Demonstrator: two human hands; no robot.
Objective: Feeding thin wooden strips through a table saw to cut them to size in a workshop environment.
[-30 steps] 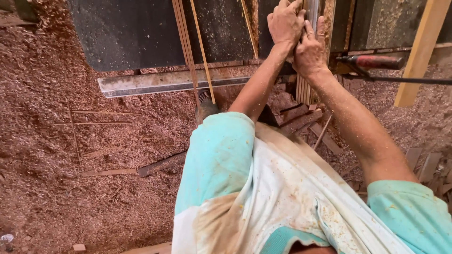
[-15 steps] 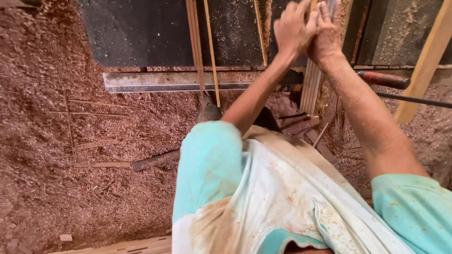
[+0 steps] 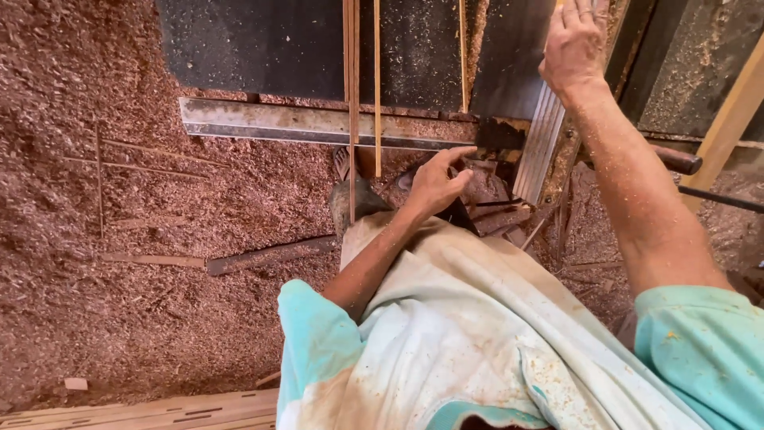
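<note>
My right hand (image 3: pixel 574 44) is stretched far forward, fingers resting on top of a ribbed pale wooden strip (image 3: pixel 541 143) that lies on the dark machine table (image 3: pixel 263 48). My left hand (image 3: pixel 438 181) hangs lower, near the table's front edge by the metal rail (image 3: pixel 302 125), fingers loosely curled and apart, holding nothing that shows. Thin wooden slats (image 3: pixel 352 95) stick out over the rail to the left of that hand. My turquoise sleeves and dusty apron fill the lower frame.
Reddish sawdust (image 3: pixel 103 239) covers the floor, with thin offcut sticks (image 3: pixel 263 255) lying in it. A pale plank (image 3: pixel 159 410) lies at the bottom left. A light wooden beam (image 3: pixel 728 119) and a dark rod with a handle (image 3: pixel 676 159) stand at the right.
Both hands were together high on the ribbed strip. My left hand has let go and dropped down toward the table's front edge; my right hand stays on the strip. The view tilted slightly.
</note>
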